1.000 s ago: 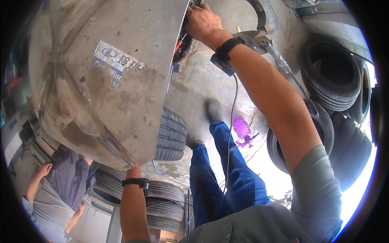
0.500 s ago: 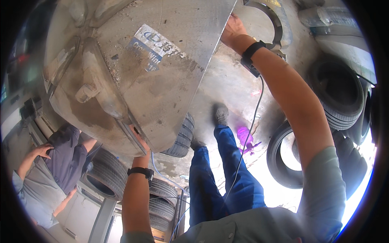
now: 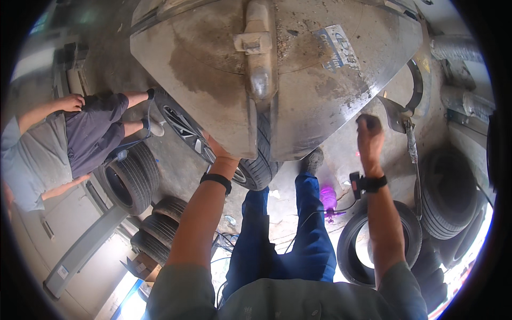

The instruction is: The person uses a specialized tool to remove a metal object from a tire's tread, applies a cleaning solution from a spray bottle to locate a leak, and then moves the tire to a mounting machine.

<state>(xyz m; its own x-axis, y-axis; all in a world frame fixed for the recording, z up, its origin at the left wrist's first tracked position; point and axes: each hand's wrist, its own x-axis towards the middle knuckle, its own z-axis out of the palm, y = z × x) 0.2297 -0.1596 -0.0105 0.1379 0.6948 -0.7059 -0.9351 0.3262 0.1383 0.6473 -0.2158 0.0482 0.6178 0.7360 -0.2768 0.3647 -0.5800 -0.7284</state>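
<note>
A wheel [image 3: 257,168] with a black tire and silver spoked rim stands under the edge of a worn, dirty grey metal machine top [image 3: 213,80], which hides much of it. My left hand [image 3: 220,150] reaches to the rim side of the wheel; its fingers are hidden by the metal edge. Off the right edge of the machine top, my right hand [image 3: 369,144] is raised and closed around something small and dark that I cannot make out. A black strap with a small device circles my right wrist, and another black strap my left.
Another person [image 3: 64,128] stands at the left beside loose tires [image 3: 130,178]. More tires are stacked at lower left, and others [image 3: 448,192] lie at the right. A purple object [image 3: 329,198] rests on the floor by my leg. A metal rod [image 3: 415,165] extends right of my right hand.
My view has swung left, bringing the wheel's rim into sight. My right hand has come off the machine top's edge and is now closed. The left hand has shifted to the wheel.
</note>
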